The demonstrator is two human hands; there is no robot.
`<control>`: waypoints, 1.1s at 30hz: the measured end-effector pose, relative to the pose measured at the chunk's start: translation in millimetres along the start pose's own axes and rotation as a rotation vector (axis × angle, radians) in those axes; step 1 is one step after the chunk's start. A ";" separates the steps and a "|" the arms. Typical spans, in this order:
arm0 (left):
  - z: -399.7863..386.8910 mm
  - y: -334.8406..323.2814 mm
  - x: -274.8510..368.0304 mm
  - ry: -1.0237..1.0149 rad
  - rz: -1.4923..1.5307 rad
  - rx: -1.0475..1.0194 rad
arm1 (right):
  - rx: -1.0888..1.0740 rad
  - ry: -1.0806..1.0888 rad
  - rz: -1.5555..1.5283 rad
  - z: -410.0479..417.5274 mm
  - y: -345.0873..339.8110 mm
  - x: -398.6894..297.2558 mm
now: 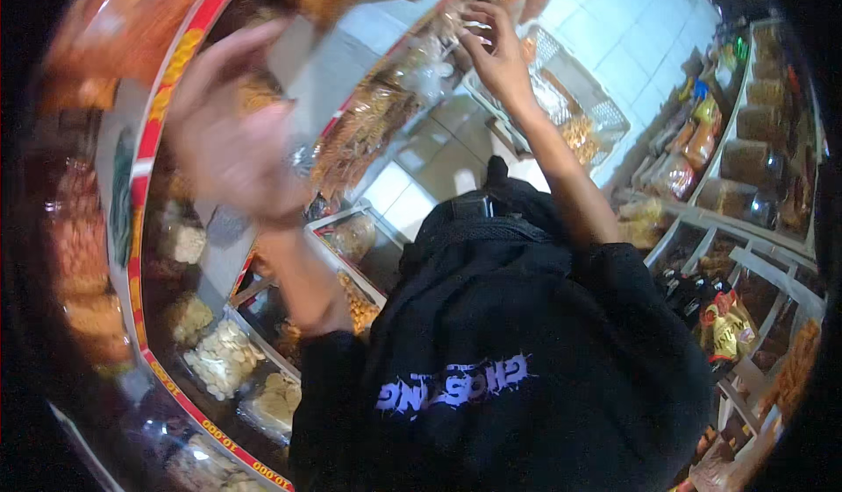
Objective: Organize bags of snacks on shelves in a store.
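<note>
My left hand (230,137) is strongly blurred, held up before a shelf of bagged snacks, with its thumb and fingers apart. I see nothing held in it. Farther up, my right hand (496,51) reaches to clear plastic snack bags (450,22) at a shelf's edge. Its fingers are curled and its fingertips meet the plastic; whether they grip it cannot be told. Below that hand hang or lie brown snacks in clear bags (368,123) along the same shelf. A white plastic basket (608,120) with packaged snacks stands below my right forearm.
A shelf edge with a red and yellow strip (141,183) curves along the left. Bagged pale chips (223,357) lie near it. Divided bins (710,229) and a rack of dark containers (756,123) stand on the right. Light floor tiles (625,38) show beyond the basket.
</note>
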State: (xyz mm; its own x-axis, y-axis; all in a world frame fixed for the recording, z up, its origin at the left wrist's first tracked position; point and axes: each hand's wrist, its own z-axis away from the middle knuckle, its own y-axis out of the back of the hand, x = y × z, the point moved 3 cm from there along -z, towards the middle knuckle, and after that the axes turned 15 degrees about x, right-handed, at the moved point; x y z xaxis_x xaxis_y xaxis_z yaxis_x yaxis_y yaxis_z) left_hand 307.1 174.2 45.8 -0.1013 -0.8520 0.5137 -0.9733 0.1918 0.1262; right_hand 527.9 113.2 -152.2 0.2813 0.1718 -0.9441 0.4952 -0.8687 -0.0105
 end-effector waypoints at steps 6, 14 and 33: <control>154.0 -220.0 -109.4 0.904 0.390 -0.333 | 0.081 -0.543 0.115 8.1 105.6 165.4; 324.2 -351.5 -268.2 0.803 -0.154 -0.687 | 0.220 -0.959 0.134 50.9 179.6 273.8; 404.3 -322.6 -257.5 1.080 -0.057 -0.701 | 0.387 -0.828 0.320 14.9 99.9 406.2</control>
State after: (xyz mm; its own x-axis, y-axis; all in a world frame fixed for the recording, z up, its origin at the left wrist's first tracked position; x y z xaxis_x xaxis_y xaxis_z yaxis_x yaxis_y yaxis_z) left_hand 563.9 134.7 -470.3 0.4743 -0.1067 0.8739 -0.6217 0.6623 0.4183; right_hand 679.4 89.2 -541.7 -0.3853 -0.3527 -0.8527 0.1494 -0.9357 0.3196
